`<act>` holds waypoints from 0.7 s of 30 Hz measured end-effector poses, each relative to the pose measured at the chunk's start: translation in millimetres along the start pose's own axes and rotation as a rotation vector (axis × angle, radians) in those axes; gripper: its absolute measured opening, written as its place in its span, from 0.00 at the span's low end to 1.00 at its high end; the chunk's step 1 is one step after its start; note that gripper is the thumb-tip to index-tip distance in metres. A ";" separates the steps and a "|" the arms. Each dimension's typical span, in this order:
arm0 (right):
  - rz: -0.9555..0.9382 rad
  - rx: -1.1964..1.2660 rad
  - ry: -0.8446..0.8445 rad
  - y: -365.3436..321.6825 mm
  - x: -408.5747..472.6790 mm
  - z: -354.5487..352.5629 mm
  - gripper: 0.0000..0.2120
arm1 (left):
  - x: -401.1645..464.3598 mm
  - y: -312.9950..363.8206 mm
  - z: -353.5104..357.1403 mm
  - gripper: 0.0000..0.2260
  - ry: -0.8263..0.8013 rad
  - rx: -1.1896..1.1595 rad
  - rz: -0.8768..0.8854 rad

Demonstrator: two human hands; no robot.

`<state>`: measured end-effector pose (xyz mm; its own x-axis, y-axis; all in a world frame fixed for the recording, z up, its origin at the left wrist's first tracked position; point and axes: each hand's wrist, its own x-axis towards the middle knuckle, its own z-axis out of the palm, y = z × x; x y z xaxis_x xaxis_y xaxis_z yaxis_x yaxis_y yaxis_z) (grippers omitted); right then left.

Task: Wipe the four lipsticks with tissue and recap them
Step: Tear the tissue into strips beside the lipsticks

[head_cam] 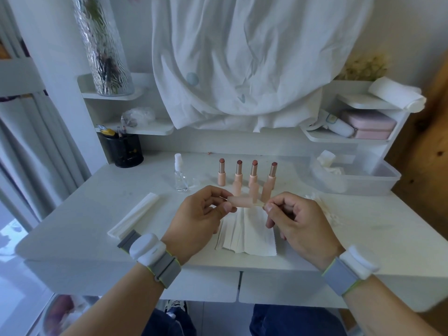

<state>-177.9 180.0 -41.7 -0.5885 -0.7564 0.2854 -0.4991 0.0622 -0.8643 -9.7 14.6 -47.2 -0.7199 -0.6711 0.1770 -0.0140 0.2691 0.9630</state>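
**Cap held between both hands above the tissue**

Left hand (pixel 201 214) and right hand (pixel 291 217) pinch a peach cap (pixel 241 202) by its ends, likely inspecting it. Four uncapped lipsticks (pixel 252 174) stand at twelve o'clock, upright for access; tissue (pixel 247 236) lies beneath.
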 end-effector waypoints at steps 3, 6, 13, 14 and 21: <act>-0.001 0.011 -0.030 -1.0 -0.1 -0.6 0.09 | 1.4 -1.8 -0.2 0.04 0.034 0.006 -0.001; -0.011 0.035 -0.035 -1.2 -0.1 -0.9 0.09 | 1.8 -2.6 -0.2 0.04 0.044 0.010 -0.002; -0.008 -0.006 0.048 0.8 0.7 0.2 0.09 | 1.6 -2.4 -0.2 0.05 0.029 -0.008 0.008; -0.008 -0.017 0.039 1.2 0.8 0.7 0.09 | 2.0 -2.8 -0.6 0.05 0.036 -0.016 0.008; -0.008 0.029 -0.010 -1.4 -0.2 -0.1 0.09 | 3.1 -2.9 -1.4 0.06 0.084 -0.040 0.004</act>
<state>-177.1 180.2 -40.4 -0.5785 -0.7631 0.2881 -0.4851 0.0379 -0.8736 -10.9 10.8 -49.1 -0.6592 -0.7262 0.1953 0.0174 0.2449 0.9694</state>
